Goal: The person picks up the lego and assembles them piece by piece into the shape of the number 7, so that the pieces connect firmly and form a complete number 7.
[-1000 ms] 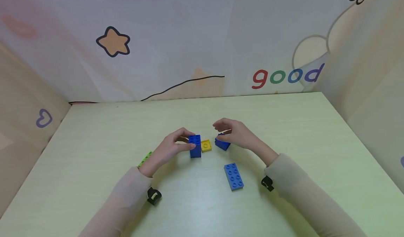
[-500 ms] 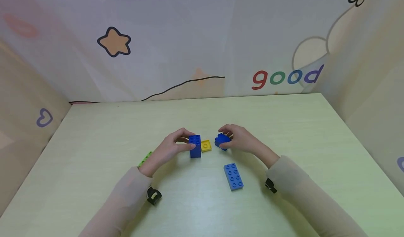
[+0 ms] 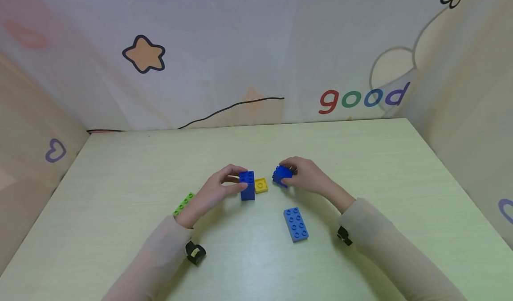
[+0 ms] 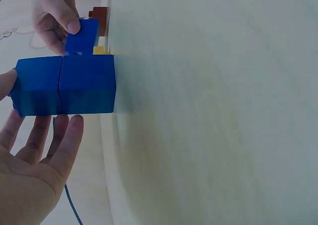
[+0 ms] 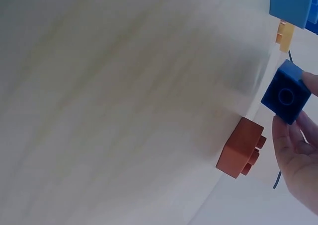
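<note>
My left hand (image 3: 216, 192) grips a stack of two dark blue toy bricks (image 3: 248, 191) between thumb and fingers; the stack stands upright on the table. My right hand (image 3: 307, 176) pinches a small dark blue brick (image 3: 282, 175), which is tilted, its studs towards the left. In the right wrist view the hollow underside of that small brick (image 5: 286, 95) shows, clear of the table. A flat yellow piece (image 3: 261, 185) lies just right of the stack, between the two hands.
A lighter blue eight-stud brick (image 3: 296, 225) lies nearer the front. A green studded piece (image 3: 185, 204) is partly hidden by the left wrist. Both wrist views show a reddish-brown brick (image 5: 241, 148) by the right hand, hidden in the head view. Patterned cloth (image 3: 224, 51) borders the table.
My right hand has come down onto the small blue brick, taken hold of it and tipped and raised it slightly. My left hand stays on the stack.
</note>
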Tool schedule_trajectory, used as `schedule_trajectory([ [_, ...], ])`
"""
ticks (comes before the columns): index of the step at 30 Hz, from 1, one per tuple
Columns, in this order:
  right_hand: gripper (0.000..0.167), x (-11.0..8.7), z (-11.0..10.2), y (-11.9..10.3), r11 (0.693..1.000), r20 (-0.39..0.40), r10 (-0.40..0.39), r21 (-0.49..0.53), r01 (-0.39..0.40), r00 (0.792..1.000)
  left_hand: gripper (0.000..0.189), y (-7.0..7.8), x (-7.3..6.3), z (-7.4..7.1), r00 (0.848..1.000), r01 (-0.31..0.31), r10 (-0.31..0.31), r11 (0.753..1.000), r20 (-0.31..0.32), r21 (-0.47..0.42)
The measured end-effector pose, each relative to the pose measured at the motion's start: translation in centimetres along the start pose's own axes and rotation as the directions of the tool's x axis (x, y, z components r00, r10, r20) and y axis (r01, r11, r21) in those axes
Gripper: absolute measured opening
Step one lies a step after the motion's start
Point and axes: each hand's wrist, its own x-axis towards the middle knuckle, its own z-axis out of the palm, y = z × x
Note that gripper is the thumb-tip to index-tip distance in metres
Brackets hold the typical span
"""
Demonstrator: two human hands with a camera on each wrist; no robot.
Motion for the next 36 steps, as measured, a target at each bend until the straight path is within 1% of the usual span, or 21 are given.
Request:
schedule_trajectory([
  [5,0.047,0.0,-0.2,0.2,0.995,-0.096,-0.015,0.095,0.024,0.995,0.043,-0.2,0.3,0.2,1.000,-0.006,0.006,1.000,0.001,0.010],
  [8,0.049,0.0,-0.5,0.0,0.987,-0.141,0.006,0.159,0.017,0.990,0.045,-0.2,0.5,0.3,1.000,-0.011,0.011,1.000,-0.007,0.008],
  [10,0.049,0.1,-0.6,-0.2,0.980,-0.157,0.021,0.197,0.011,0.987,0.045,-0.1,0.8,0.4,1.000,-0.011,0.011,1.000,-0.012,0.010],
  [15,0.049,0.1,-0.9,-0.7,0.955,-0.162,0.046,0.298,0.004,0.986,0.046,0.1,1.4,0.5,1.000,-0.006,0.006,1.000,-0.020,0.021],
  [23,0.050,0.4,-0.7,-1.8,0.909,-0.174,0.040,0.415,0.036,0.984,0.050,-0.1,2.1,0.6,0.999,-0.030,0.030,0.999,-0.024,0.028],
  [32,0.049,0.4,-0.3,-2.4,0.870,-0.200,0.010,0.484,0.090,0.980,0.051,0.0,2.2,0.6,0.998,-0.039,0.040,0.999,-0.037,0.036],
  [36,0.048,0.5,0.1,-2.6,0.869,-0.207,-0.009,0.482,0.111,0.978,0.053,-0.1,2.2,0.6,0.998,-0.038,0.039,0.998,-0.040,0.040],
])
